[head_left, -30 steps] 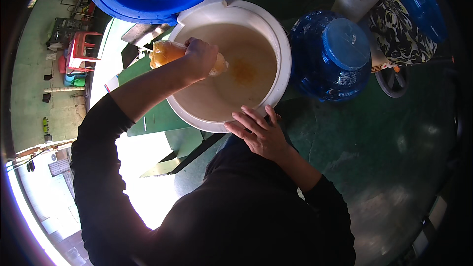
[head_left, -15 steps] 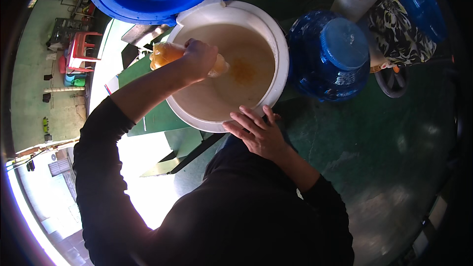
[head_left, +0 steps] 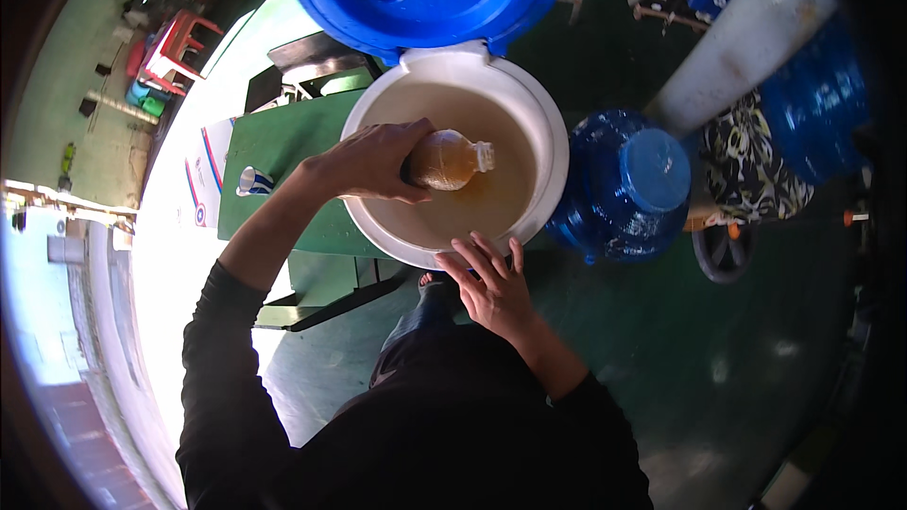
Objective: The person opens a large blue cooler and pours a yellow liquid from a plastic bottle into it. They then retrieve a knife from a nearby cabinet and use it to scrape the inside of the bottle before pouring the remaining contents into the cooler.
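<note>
My left hand (head_left: 378, 161) is wrapped round a clear plastic bottle (head_left: 444, 161) of orange-brown liquid, its fingers hiding the lower end. The bottle tilts over the mouth of a white tub (head_left: 557, 156), its uncapped-looking neck pointing right. Cloudy, pale brown liquid (head_left: 505, 137) sits inside the tub, with a faint orange patch below the bottle. At the tub's near rim, my right hand (head_left: 493, 288) has its fingers spread, the tips at or just over the edge, and holds nothing.
A blue lid (head_left: 425, 5) stands hinged back behind the tub. To the right is a big blue water jug (head_left: 614, 194), with a patterned cloth (head_left: 756, 161) beyond it. A green table (head_left: 274, 151) at the left carries a paper cup (head_left: 253, 181).
The bottle's neck was lower, down in the tub; it is now higher and more fully in sight. My left hand has turned with it. The whole view has shifted.
</note>
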The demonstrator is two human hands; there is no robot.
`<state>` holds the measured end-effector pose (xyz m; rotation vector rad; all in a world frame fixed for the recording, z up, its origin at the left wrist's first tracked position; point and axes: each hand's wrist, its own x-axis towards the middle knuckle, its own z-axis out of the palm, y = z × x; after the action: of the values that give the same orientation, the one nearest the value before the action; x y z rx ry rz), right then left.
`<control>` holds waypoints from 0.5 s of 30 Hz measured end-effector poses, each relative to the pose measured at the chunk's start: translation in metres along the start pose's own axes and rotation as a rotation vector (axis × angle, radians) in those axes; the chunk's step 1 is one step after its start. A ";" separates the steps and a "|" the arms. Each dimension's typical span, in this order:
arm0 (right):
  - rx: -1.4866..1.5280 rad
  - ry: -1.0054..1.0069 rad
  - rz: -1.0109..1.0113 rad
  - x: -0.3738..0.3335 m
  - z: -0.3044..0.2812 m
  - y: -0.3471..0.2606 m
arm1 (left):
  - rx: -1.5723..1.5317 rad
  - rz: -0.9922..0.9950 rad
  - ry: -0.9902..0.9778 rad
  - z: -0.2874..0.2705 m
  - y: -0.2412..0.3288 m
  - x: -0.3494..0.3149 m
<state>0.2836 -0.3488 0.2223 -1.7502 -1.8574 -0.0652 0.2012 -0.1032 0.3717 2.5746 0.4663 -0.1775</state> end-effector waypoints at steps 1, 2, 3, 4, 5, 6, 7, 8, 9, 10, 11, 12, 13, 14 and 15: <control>0.025 -0.003 0.002 0.001 -0.001 0.000 | -0.026 0.016 0.040 0.000 0.002 -0.006; 0.039 -0.009 0.003 0.001 -0.003 -0.001 | -0.068 0.057 0.092 0.000 0.002 -0.011; 0.050 -0.012 0.001 0.002 -0.004 -0.002 | -0.108 0.101 0.146 0.001 0.003 -0.016; 0.044 -0.009 0.002 0.003 -0.005 -0.003 | -0.144 0.136 0.194 0.001 0.003 -0.022; 0.037 -0.004 -0.001 0.004 -0.006 -0.003 | -0.164 0.147 0.229 0.000 0.003 -0.027; 0.024 -0.005 -0.003 0.004 -0.007 -0.004 | -0.230 0.139 0.284 0.001 0.003 -0.033; 0.015 -0.041 0.004 0.004 -0.008 -0.006 | -0.297 0.132 0.342 0.002 0.004 -0.040; 0.010 -0.025 -0.008 0.005 -0.009 -0.007 | -0.365 0.137 0.408 0.003 0.004 -0.047; 0.004 -0.025 -0.009 0.005 -0.010 -0.008 | -0.421 0.116 0.482 0.006 0.004 -0.056; -0.004 -0.027 -0.013 0.005 -0.012 -0.010 | -0.589 0.121 0.564 0.011 0.005 -0.065; -0.024 -0.036 -0.032 0.006 -0.013 -0.011 | -0.762 0.126 0.653 0.018 0.007 -0.075; -0.030 -0.051 -0.022 0.007 -0.015 -0.013 | -0.948 0.095 0.734 0.024 0.007 -0.088; -0.038 -0.059 -0.021 0.008 -0.018 -0.016 | -1.073 0.075 0.716 0.028 0.002 -0.108; -0.038 -0.056 -0.024 0.009 -0.021 -0.020 | -1.110 0.136 0.790 0.034 -0.002 -0.130; -0.051 -0.053 -0.033 0.010 -0.023 -0.026 | -1.149 0.170 0.857 0.041 -0.006 -0.155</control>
<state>0.2685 -0.3533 0.2545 -1.7715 -1.9387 -0.0810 0.0527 -0.1649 0.3665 1.4119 0.4361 0.9928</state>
